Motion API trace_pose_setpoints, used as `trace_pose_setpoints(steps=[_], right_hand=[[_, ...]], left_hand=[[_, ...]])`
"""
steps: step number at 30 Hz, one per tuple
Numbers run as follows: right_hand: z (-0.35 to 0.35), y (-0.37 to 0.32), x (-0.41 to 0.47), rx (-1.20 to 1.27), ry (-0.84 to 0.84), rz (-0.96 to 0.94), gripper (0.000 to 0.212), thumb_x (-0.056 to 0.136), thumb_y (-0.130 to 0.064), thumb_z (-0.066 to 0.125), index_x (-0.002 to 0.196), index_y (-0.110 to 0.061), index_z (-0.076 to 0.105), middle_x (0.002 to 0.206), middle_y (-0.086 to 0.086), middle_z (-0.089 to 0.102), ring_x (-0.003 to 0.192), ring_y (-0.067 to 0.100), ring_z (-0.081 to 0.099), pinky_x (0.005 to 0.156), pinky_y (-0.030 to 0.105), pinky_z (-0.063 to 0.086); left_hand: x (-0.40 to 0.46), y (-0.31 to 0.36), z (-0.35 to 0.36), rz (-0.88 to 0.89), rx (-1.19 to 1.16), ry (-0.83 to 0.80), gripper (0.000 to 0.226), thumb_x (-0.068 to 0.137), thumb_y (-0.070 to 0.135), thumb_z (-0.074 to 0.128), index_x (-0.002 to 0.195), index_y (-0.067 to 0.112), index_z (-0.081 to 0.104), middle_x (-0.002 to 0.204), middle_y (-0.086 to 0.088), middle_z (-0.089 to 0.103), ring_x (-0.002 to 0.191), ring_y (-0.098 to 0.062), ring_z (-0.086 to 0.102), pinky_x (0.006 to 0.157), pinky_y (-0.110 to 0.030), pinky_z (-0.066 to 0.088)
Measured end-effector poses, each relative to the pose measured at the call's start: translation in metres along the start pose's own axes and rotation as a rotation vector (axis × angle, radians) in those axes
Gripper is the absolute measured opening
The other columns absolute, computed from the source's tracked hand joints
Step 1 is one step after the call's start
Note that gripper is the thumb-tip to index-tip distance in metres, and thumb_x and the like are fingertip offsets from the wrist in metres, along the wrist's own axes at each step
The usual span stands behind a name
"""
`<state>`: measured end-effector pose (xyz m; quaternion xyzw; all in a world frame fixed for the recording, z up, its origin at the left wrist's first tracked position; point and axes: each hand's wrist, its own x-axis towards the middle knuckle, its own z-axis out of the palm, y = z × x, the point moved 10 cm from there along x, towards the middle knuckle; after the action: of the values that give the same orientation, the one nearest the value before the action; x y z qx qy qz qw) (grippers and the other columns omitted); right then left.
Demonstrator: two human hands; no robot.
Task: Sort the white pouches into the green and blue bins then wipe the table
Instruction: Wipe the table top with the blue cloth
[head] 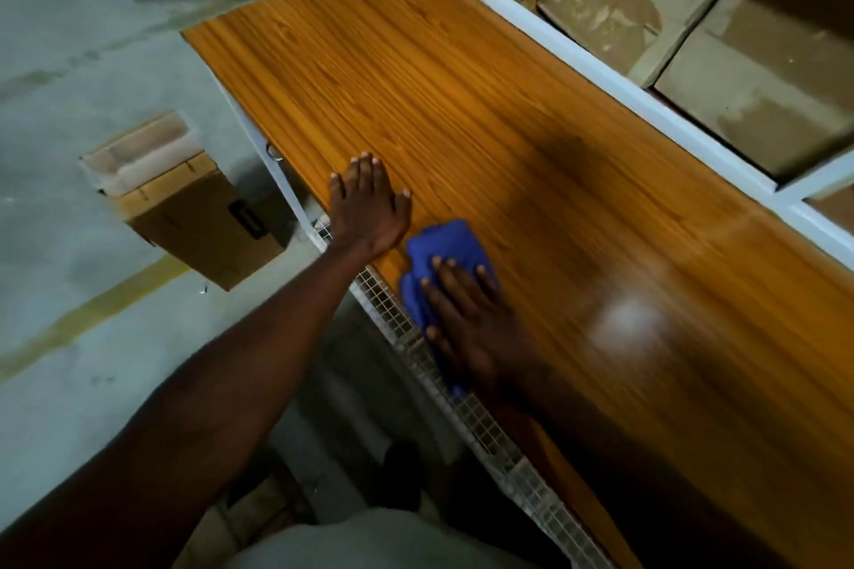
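Table: long wooden table (462, 74) with an orange-brown glossy top and white metal frame, running from lower right to upper left.
Cloth: crumpled blue cloth (441, 245) lying on the tabletop near its front edge.
Right hand: right hand (471, 319) pressed flat on the cloth, fingers spread, blurred.
Left hand: left hand (369, 208) flat on the tabletop just beside the cloth, fingers apart, holding nothing.
Under the edge: white wire mesh (466, 407) along the table's front.
Floor: open brown cardboard box (185, 208) on grey concrete, left of the table.
Behind: brown cardboard cartons (693, 37) stacked beyond the white frame.
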<state>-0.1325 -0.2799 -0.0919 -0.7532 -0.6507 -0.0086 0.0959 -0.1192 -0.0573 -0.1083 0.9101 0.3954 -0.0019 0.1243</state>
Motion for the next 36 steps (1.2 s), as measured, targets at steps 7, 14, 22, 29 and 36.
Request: trace_pose_setpoints(steps=[7,14,22,29,36], right_hand=[[-0.007,0.076,-0.050,-0.037,-0.090,0.108,0.057,0.106,-0.045,0.026,0.157,-0.020,0.031,0.164,0.012,0.024,0.151,0.028,0.025,0.122,0.050,0.018],[-0.043,0.292,-0.071,-0.022,-0.160,0.480,0.069,0.099,-0.049,0.023,0.151,-0.007,0.039,0.158,0.025,0.032,0.142,0.045,0.037,0.113,0.064,0.025],[-0.056,0.402,-0.066,-0.076,-0.149,0.632,0.083,0.093,-0.056,0.010,0.153,-0.003,0.031,0.155,0.032,0.031,0.139,0.049,0.036,0.110,0.064,0.030],[-0.028,0.252,-0.109,-0.060,-0.112,0.485,0.073,0.099,-0.054,0.016,0.156,-0.012,0.031,0.163,0.020,0.023,0.149,0.038,0.027,0.117,0.061,0.020],[-0.022,0.019,-0.188,-0.035,-0.093,0.239,0.062,0.102,-0.050,0.029,0.155,-0.018,0.034,0.163,0.014,0.028,0.150,0.030,0.028,0.121,0.055,0.019]], left_hand=[[-0.067,0.071,0.036,0.060,0.022,-0.018,0.080,0.098,0.061,0.011,0.156,0.005,0.013,0.165,-0.015,0.007,0.152,-0.029,0.003,0.121,-0.055,0.001],[-0.080,0.117,0.045,0.077,0.069,0.065,0.082,0.097,0.063,0.014,0.156,0.005,0.013,0.164,-0.016,0.011,0.152,-0.029,0.007,0.121,-0.055,0.003],[-0.082,0.114,0.040,0.096,0.099,0.102,0.082,0.098,0.064,0.011,0.156,0.006,0.012,0.164,-0.016,0.011,0.152,-0.029,0.009,0.121,-0.055,0.007],[-0.090,0.118,0.035,0.078,0.031,0.022,0.081,0.099,0.064,0.013,0.157,0.010,-0.001,0.166,-0.011,-0.002,0.153,-0.025,-0.005,0.122,-0.052,-0.003],[-0.100,0.121,0.036,0.122,0.032,0.001,0.085,0.096,0.068,0.010,0.156,0.008,0.005,0.165,-0.015,0.002,0.152,-0.029,-0.002,0.122,-0.054,0.001]])
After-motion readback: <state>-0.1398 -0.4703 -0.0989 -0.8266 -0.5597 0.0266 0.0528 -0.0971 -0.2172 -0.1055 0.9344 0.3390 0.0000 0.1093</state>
